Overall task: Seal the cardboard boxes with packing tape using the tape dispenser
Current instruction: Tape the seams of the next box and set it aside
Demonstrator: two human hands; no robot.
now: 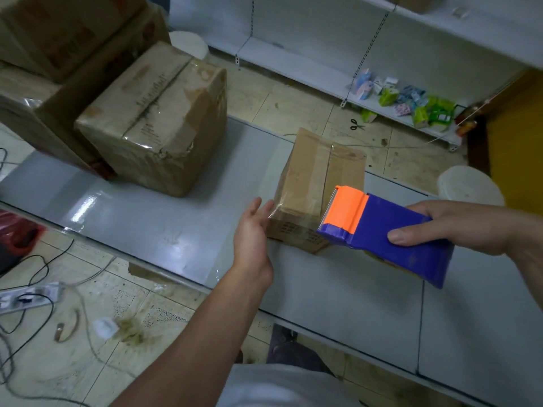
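One small box (320, 171) sits on the grey table (147, 215), the left hand (252, 230) flat-fingered against its corner. The right hand (458, 224) grips one tape dispenser (382, 230) touching its near edge. One bigger taped box (158, 118) stands well apart

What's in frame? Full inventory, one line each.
small box: 1, brown, taped, on the table, centre
large box: 1, brown, taped, on the table, back left
stacked boxes: several, brown, far left
tape dispenser: 1, blue with orange head, at the small box's near corner
table: 1, grey
scissors: 1, black, on the floor
packets: many, green, blue, pink, on the low white shelf
tubs: 2, white, floor
power strip: 1, white, floor, left
left hand: straight fingers touch the small box's side
right hand: grips the tape dispenser
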